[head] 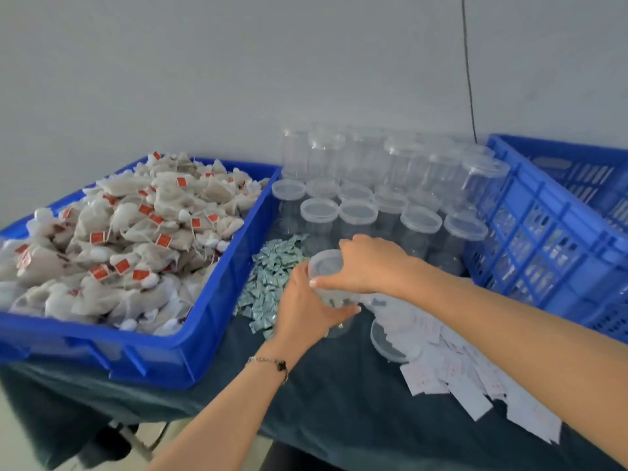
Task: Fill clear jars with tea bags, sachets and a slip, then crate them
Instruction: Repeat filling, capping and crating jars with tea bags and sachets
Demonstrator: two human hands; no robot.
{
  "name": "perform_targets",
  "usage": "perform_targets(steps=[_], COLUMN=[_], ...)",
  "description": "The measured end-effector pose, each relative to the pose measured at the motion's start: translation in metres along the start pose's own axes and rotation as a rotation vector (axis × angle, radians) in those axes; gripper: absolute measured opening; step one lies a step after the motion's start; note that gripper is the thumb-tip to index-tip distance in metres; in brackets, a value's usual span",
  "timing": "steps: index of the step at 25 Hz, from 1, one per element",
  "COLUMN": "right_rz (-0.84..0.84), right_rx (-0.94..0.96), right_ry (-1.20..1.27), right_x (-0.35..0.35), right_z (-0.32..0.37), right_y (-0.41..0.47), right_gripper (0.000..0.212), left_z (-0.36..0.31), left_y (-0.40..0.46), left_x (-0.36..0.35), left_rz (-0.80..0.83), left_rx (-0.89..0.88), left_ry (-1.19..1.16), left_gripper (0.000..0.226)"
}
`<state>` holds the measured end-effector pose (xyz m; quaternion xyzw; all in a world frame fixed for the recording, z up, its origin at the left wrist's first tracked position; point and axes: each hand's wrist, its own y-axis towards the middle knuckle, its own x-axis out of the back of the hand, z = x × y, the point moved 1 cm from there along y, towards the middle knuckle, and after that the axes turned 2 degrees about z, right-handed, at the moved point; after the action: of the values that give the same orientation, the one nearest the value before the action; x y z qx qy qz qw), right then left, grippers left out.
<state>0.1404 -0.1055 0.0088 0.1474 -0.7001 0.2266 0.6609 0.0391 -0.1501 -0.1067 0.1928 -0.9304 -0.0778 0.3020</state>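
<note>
Plain pale grey-white wall fills the upper half of the view, unmarked, evenly lit by soft diffuse light with no hard shadows. A thin black cable hangs down the wall at right, running from the top edge to behind the table. The table is draped in a dark teal-grey cloth, its edge hanging in folds at lower left. Beneath that edge, a strip of light floor and part of a metal frame or leg, blurred.
</note>
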Motion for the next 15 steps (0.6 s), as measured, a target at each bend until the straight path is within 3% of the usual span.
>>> perform_targets(steps=[3,11,15], right_rz=[0.026,0.159,0.19], right_rx=[0.014,0.075,0.213], right_ry=[-0.036,0.065,0.066], right_x=[-0.018,-0.041,-0.033], right_z=[0.006,0.005,0.0], right_y=[0.0,0.011,0.008], right_gripper=[0.093,0.09,0.085], left_z=[0.007,0.025,0.026], left_y=[-0.009,-0.026,-0.03], left_x=[-0.002,-0.009,-0.013], left_rz=[-0.024,0.036,-0.034], left_rx=[-0.05,0.024,0.066], left_ry=[-0.015,-0.165,-0.016], left_gripper=[0.093,0.075,0.079])
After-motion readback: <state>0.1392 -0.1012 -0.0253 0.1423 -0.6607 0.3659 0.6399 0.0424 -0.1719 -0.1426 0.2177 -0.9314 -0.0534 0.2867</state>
